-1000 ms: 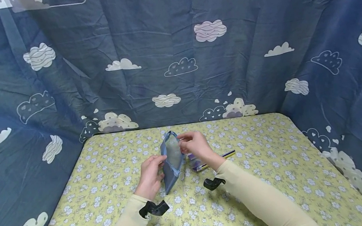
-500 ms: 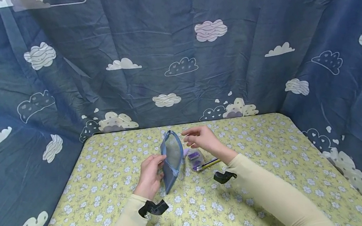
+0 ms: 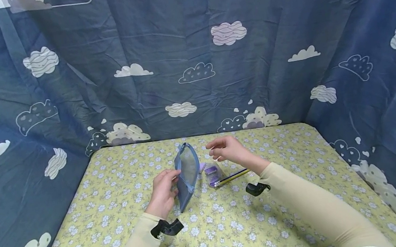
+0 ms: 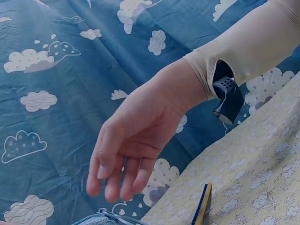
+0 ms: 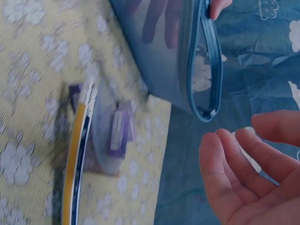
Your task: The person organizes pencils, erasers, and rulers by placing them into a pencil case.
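Observation:
A blue zippered mesh pouch (image 3: 183, 193) stands upright on the table with its mouth spread. My left hand (image 3: 162, 190) grips the pouch's left side, thumb at the rim; in the right wrist view its fingers show through the translucent mesh. Right of the pouch, my right hand (image 3: 228, 149) hovers above the table with relaxed, slightly bent fingers and nothing in them. Below it lie yellow-and-dark-blue striped pencils (image 5: 73, 164). Beside them are a purple-sleeved block (image 5: 118, 133) on a clear packet (image 3: 221, 174) and a small lilac piece (image 3: 202, 167) near the pouch.
A yellow floral cloth (image 3: 122, 233) covers the table. Blue curtains (image 3: 163, 86) with cloud prints hang behind it and along both sides. Each wrist carries a small black camera mount (image 3: 166, 227).
My right hand has drawn away from the pouch's mouth, rightward, uncovering the packet and purple block. The left hand and pouch have stayed nearly still.

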A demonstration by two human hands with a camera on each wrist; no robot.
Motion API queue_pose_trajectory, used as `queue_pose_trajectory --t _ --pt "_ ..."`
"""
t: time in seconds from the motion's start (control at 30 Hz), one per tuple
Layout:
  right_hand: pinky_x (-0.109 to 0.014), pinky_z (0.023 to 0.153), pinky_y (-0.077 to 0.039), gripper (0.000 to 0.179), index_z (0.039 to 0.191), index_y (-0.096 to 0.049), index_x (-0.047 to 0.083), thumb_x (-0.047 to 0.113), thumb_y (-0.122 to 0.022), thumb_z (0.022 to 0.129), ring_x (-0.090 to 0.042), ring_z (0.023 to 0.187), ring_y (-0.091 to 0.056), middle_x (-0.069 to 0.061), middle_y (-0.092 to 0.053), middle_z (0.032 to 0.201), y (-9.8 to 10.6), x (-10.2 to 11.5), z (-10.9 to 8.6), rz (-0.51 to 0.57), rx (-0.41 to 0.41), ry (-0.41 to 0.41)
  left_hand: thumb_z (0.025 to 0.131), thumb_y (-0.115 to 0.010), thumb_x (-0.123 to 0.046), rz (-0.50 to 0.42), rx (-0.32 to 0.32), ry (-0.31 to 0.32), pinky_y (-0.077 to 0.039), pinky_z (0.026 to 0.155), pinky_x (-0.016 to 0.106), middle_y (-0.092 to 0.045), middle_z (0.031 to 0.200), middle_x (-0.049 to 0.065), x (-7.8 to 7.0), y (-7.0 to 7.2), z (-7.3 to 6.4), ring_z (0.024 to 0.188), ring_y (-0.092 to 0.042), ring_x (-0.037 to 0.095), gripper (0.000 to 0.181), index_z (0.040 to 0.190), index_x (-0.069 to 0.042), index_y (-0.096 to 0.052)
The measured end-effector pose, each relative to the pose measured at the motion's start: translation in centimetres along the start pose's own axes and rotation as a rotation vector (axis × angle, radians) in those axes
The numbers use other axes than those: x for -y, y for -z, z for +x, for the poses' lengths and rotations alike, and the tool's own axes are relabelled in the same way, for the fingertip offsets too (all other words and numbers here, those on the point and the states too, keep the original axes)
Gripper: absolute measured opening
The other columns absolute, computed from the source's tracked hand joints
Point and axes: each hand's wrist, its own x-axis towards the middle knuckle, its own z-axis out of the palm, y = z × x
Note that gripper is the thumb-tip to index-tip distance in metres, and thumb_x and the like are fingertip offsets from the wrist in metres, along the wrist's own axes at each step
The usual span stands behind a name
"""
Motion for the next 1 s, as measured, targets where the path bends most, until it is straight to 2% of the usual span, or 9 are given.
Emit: queue_pose_trajectory --t 0.17,0.27,0.43,0.67,0.9,1.0 --pt "-0.039 0.081 -0.058 0.027 0.125 -0.069 0.008 0.014 -0.064 0.099 -0.03 0.095 -0.069 -0.016 -0.07 0.114 0.9 -0.7 -0.6 -0.065 0.029 -0.006 0.09 -0.071 -0.011 0.014 -0.002 0.009 -0.037 0.087 0.043 -0.06 0.103 0.004 0.1 -0.1 -0.2 0.102 -0.054 0.027 0.012 0.081 -0.01 -0.063" --pt "-0.038 0.08 -0.058 0.027 0.124 -0.069 0.007 0.013 -0.064 0.099 -0.029 0.094 -0.069 -0.015 -0.071 0.11 1.4 -1.3 -0.9 -0.103 0.042 0.005 0.091 -0.07 -0.011 0.015 0.003 0.01 -0.037 0.088 0.044 -0.059 0.106 0.005 0.0 -0.2 -0.4 0.103 -0.054 0.028 0.012 0.081 -0.01 -0.063" --pt "-0.044 0.084 -0.057 0.027 0.124 -0.068 0.008 0.011 -0.064 0.098 -0.038 0.1 -0.067 -0.011 -0.071 0.105 2.2 -1.9 -1.1 -0.14 0.077 0.042 0.091 -0.07 -0.011 0.013 0.0 0.005 -0.036 0.087 0.044 -0.059 0.104 0.005 -0.1 -0.2 -0.4 0.101 -0.053 0.028 0.013 0.079 -0.011 -0.063" --pt "-0.05 0.087 -0.055 0.029 0.127 -0.067 0.007 0.01 -0.064 0.098 -0.021 0.091 -0.069 -0.008 -0.072 0.104 3.2 -2.5 -1.4 -0.171 0.125 0.081 0.091 -0.069 -0.011 0.026 0.002 0.004 -0.037 0.088 0.044 -0.059 0.106 0.005 -0.2 -0.2 -0.3 0.103 -0.053 0.028 0.011 0.082 -0.01 -0.063" --pt "-0.056 0.086 -0.054 0.031 0.127 -0.067 0.003 0.003 -0.064 0.096 -0.037 0.1 -0.068 -0.016 -0.071 0.107 3.8 -3.6 -1.7 -0.152 0.182 0.094 0.091 -0.069 -0.011 0.029 0.004 -0.002 -0.036 0.091 0.046 -0.059 0.105 0.005 -0.2 -0.2 -0.5 0.104 -0.054 0.028 0.01 0.083 -0.01 -0.063" --pt "-0.052 0.085 -0.055 0.033 0.127 -0.067 0.005 0.003 -0.065 0.095 -0.037 0.103 -0.067 -0.023 -0.069 0.112 4.1 -4.2 -1.8 -0.151 0.204 0.082 0.091 -0.069 -0.01 0.028 0.002 0.005 -0.036 0.091 0.045 -0.06 0.105 0.005 -0.1 -0.2 -0.4 0.105 -0.053 0.028 0.01 0.084 -0.01 -0.063"
